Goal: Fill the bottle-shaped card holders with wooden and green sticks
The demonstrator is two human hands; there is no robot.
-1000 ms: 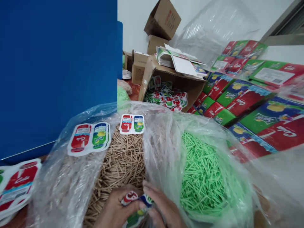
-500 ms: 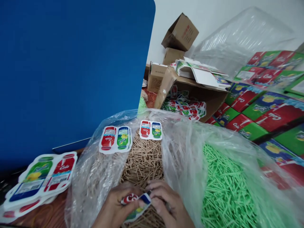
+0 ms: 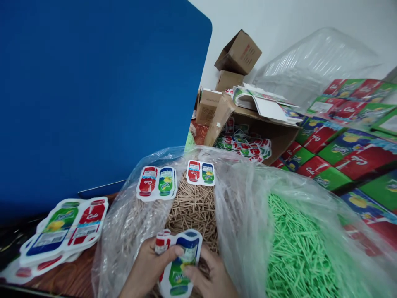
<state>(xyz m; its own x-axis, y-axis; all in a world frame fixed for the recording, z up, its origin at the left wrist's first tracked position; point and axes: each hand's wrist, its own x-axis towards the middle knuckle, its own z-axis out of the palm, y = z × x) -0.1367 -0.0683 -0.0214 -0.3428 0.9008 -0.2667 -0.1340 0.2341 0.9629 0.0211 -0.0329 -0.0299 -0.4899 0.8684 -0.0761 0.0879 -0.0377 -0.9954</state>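
Note:
Both hands hold one printed bottle-shaped card [image 3: 181, 263] at the bottom centre, over a clear bag of tan wooden sticks [image 3: 192, 209]. My left hand [image 3: 149, 269] pinches its left, red side with thumb on top. My right hand [image 3: 211, 277] grips the lower right edge of the green-and-blue side. Two more such cards [image 3: 157, 182] [image 3: 200, 172] lie on the far rim of the bag. A second clear bag holds green sticks [image 3: 297, 248] to the right.
A stack of the same cards [image 3: 62, 231] lies on the brown table at left. A blue panel [image 3: 93, 91] stands behind. Cardboard boxes [image 3: 248, 120], one holding cards, and several red-green printed boxes [image 3: 347, 153] fill the right and back.
The card in my hands has been turned up and unfolded so its green-and-blue face shows. The view has swung slightly right and down.

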